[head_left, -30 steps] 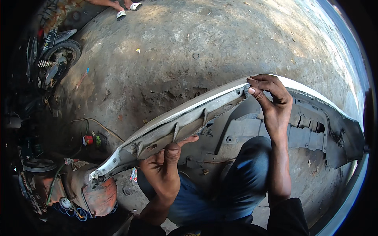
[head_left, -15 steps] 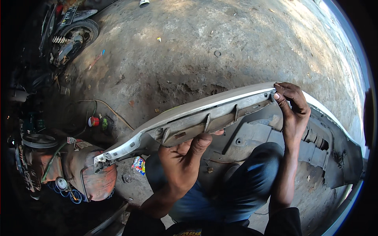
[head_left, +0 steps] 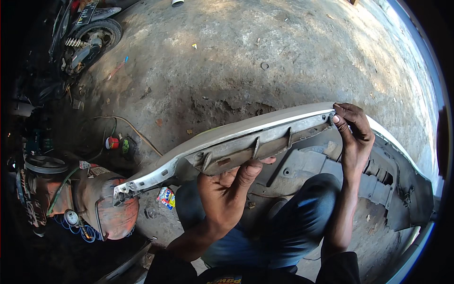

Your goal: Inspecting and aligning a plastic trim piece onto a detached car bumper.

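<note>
1. My left hand (head_left: pixel 221 198) comes up from below to the long, curved bumper shell of white and grey, plastic-looking material (head_left: pixel 283 113). The thumb stands against the near side and the fingers bend underneath and behind, closed about the lower edge of the dirty grey-brown ribbed strip (head_left: pixel 273 142) along its inner face. One fingertip shows past the thumb.

2. My right hand (head_left: pixel 355 130) pinches the shell's edge at the strip's right end, thumb and forefinger nearly together with the edge between them. The other fingers are folded in.

3. The shell is in front of me, curving around my knees in blue jeans (head_left: pixel 307 203). Its notched left end overlaps, in my view, the rounded, rusty orange-red metal tank (head_left: pixel 120 217); I cannot tell whether they touch. Its far side sweeps off to the right, with a grey slotted inner panel (head_left: pixel 305 163) showing below my hands.

4. Beside the tank are a round white-faced gauge (head_left: pixel 71 217) and a black pulley wheel (head_left: pixel 46 164). A small, brightly printed packet (head_left: pixel 166 198) lies just right of it.

5. Farther out on the stained grey ground (head_left: pixel 222 61) are a red-and-white can (head_left: pixel 112 143), a thin tan hose (head_left: pixel 130 126) and a motorcycle's black rear tyre (head_left: pixel 117 34).
</note>
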